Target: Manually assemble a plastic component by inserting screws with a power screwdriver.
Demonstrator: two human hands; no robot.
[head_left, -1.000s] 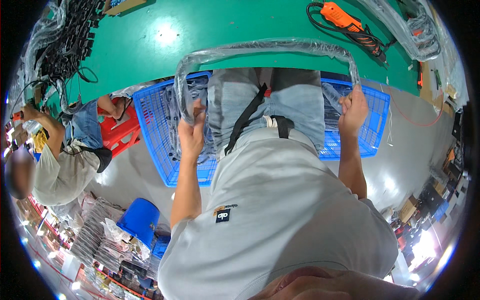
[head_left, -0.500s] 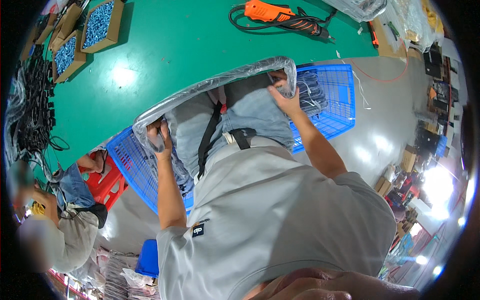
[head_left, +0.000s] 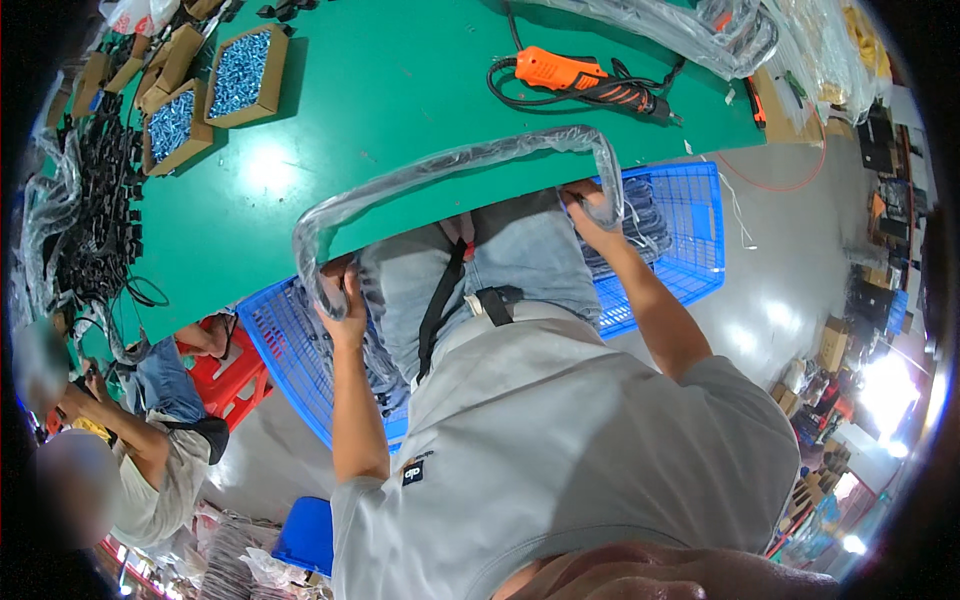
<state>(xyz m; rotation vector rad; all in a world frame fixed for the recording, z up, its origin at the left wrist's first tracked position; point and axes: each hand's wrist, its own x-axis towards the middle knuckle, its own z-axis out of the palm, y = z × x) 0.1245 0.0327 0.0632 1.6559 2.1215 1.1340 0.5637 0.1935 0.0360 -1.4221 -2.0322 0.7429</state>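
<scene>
A plastic-wrapped bent tube (head_left: 440, 168) is held near its two ends by the left hand (head_left: 348, 316) and the right hand (head_left: 592, 234), the hands being set well apart. Each hand is closed around one short arm of the tube; the exact placing of the fingers is partly hidden by the tube and its wrapping. The long middle stretch is carried ahead of both hands, on the side away from the body, and is seen against the near part of the green counter (head_left: 390, 90); whether the counter is touched by it cannot be told. The tube is slanted in the view, its right bend being placed farther forward than its left. The person's lap is framed between the hands. Below the left hand a left blue crate (head_left: 275, 345) is seen, and beside the right hand a right blue crate (head_left: 693, 240); dark, wrapped pieces are contained in both. On the counter, an orange-and-black power tool (head_left: 560, 70) is laid beyond the right bend, while a larger carton (head_left: 272, 95) and a smaller carton (head_left: 187, 152), both filled with bluish metal fasteners, are placed at the far left.
</scene>
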